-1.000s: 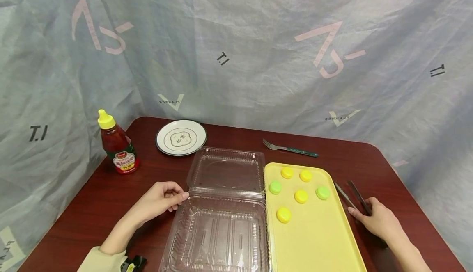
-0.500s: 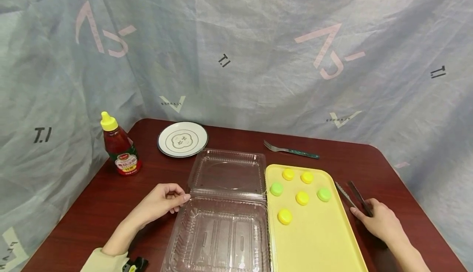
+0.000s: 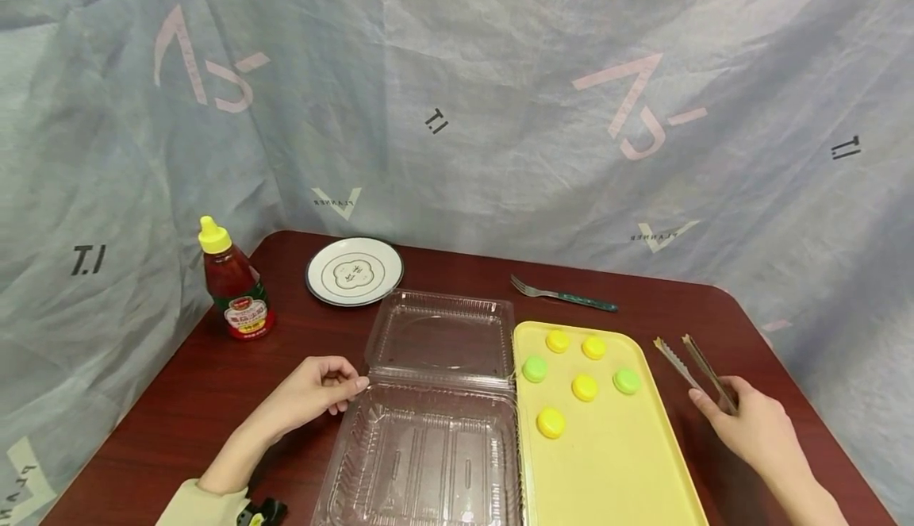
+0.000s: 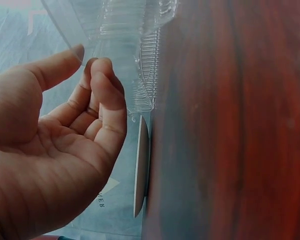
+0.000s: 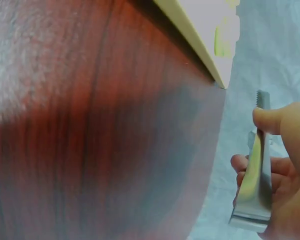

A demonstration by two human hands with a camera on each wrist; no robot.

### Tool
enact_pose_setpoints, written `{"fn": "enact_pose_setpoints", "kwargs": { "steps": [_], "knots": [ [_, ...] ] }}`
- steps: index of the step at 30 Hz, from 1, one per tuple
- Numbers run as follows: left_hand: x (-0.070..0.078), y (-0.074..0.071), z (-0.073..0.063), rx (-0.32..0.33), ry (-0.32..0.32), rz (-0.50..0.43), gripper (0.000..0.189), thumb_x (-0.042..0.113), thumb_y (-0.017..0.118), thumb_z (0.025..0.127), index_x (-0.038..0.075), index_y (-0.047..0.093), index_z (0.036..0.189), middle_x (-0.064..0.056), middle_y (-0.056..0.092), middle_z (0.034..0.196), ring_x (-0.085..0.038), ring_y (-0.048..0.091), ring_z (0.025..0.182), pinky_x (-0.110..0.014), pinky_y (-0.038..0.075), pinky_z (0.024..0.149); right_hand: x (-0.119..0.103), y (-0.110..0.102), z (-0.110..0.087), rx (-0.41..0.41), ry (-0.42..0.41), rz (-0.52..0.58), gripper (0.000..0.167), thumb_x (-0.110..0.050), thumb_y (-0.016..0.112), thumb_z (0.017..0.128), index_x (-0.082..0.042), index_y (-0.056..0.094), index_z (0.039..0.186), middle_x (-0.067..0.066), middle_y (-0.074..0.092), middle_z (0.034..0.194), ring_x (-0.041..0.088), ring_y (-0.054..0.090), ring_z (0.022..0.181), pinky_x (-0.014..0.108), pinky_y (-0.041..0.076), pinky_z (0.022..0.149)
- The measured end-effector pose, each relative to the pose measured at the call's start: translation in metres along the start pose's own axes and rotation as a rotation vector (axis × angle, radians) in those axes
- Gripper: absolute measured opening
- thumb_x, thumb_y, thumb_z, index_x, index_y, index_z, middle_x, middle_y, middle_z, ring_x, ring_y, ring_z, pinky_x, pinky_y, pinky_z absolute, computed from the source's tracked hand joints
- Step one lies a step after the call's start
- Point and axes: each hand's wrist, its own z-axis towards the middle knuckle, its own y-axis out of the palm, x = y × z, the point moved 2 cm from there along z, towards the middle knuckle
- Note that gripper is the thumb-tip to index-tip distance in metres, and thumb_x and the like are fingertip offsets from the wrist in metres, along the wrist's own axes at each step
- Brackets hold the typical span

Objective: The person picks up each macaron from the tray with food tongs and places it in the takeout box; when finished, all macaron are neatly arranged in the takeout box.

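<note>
My left hand (image 3: pixel 314 393) pinches the left edge of the clear plastic clamshell container (image 3: pixel 428 462), at the hinge corner between lid and base; in the left wrist view its thumb and forefinger meet at the plastic rim (image 4: pixel 70 35). The container lies opened out flat. In my right hand (image 3: pixel 760 427) is a pair of metal tongs (image 3: pixel 703 371), arms apart, tips pointing away from me and holding nothing. The right wrist view shows the tongs (image 5: pixel 257 180) between thumb and fingers. Several yellow macarons (image 3: pixel 585 387) and two green macarons (image 3: pixel 627 381) lie on the yellow tray (image 3: pixel 614 470).
A red sauce bottle (image 3: pixel 239 296) with a yellow cap stands at the left of the dark wooden table (image 3: pixel 457 264). A white plate (image 3: pixel 353 272) lies behind the container, and a fork (image 3: pixel 564 296) behind the tray. Grey cloth (image 3: pixel 457 113) hangs around the table.
My right hand has lifted the tongs off the table and turned them so their tips show lighter and higher. The left hand keeps its place at the container.
</note>
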Motion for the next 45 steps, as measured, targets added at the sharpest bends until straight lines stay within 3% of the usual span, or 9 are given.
{"fn": "enact_pose_setpoints", "kwargs": {
  "steps": [8, 17, 24, 29, 36, 45],
  "knots": [
    [-0.001, 0.0, 0.0, -0.004, 0.002, -0.004, 0.025, 0.022, 0.07, 0.095, -0.002, 0.065, 0.095, -0.007, 0.06, 0.076, -0.018, 0.059, 0.067, -0.028, 0.051, 0.06, -0.012, -0.007, -0.006, 0.129, -0.075, -0.022, 0.058, -0.047, 0.065, 0.095, 0.005, 0.057, 0.118, 0.002, 0.054, 0.073, 0.018, 0.049, 0.063, 0.034, 0.037, 0.054],
    [-0.004, -0.001, 0.0, -0.007, 0.009, -0.01, 0.024, 0.022, 0.069, 0.095, -0.002, 0.065, 0.095, -0.007, 0.06, 0.076, -0.018, 0.059, 0.067, -0.028, 0.051, 0.059, -0.034, -0.012, -0.011, 0.161, -0.113, 0.004, 0.056, -0.049, 0.069, 0.092, -0.001, 0.06, 0.119, 0.0, 0.056, 0.071, 0.018, 0.051, 0.063, 0.035, 0.038, 0.056],
    [-0.003, 0.0, -0.001, -0.003, 0.002, -0.011, 0.025, 0.022, 0.07, 0.095, -0.002, 0.065, 0.095, -0.006, 0.06, 0.076, -0.018, 0.059, 0.067, -0.028, 0.051, 0.059, -0.056, -0.01, -0.017, 0.219, -0.195, 0.018, 0.042, -0.049, 0.072, 0.09, -0.011, 0.065, 0.107, -0.006, 0.045, 0.058, 0.007, 0.041, 0.052, 0.026, 0.032, 0.052],
    [-0.003, 0.0, -0.001, -0.004, 0.005, -0.007, 0.025, 0.022, 0.07, 0.095, -0.002, 0.065, 0.095, -0.007, 0.06, 0.076, -0.018, 0.059, 0.066, -0.028, 0.051, 0.059, -0.072, -0.005, -0.023, 0.214, -0.306, 0.027, 0.032, -0.043, 0.076, 0.088, -0.016, 0.067, 0.101, -0.011, 0.037, 0.055, 0.002, 0.031, 0.048, 0.024, 0.028, 0.049],
    [-0.003, 0.0, 0.0, -0.003, 0.004, -0.001, 0.025, 0.023, 0.07, 0.095, -0.002, 0.065, 0.095, -0.006, 0.06, 0.076, -0.017, 0.059, 0.066, -0.028, 0.051, 0.059, -0.087, 0.007, -0.03, 0.194, -0.454, 0.051, 0.025, -0.038, 0.083, 0.081, -0.025, 0.066, 0.093, -0.019, 0.034, 0.056, -0.003, 0.029, 0.048, 0.02, 0.028, 0.046],
    [-0.002, 0.0, 0.0, -0.015, 0.013, -0.006, 0.024, 0.022, 0.069, 0.096, -0.002, 0.065, 0.094, -0.007, 0.06, 0.075, -0.018, 0.059, 0.065, -0.027, 0.05, 0.059, -0.092, 0.023, -0.037, 0.072, -0.552, 0.028, 0.03, -0.039, 0.083, 0.08, -0.019, 0.073, 0.1, -0.023, 0.033, 0.055, -0.005, 0.024, 0.051, 0.017, 0.025, 0.048]
  ]
}}
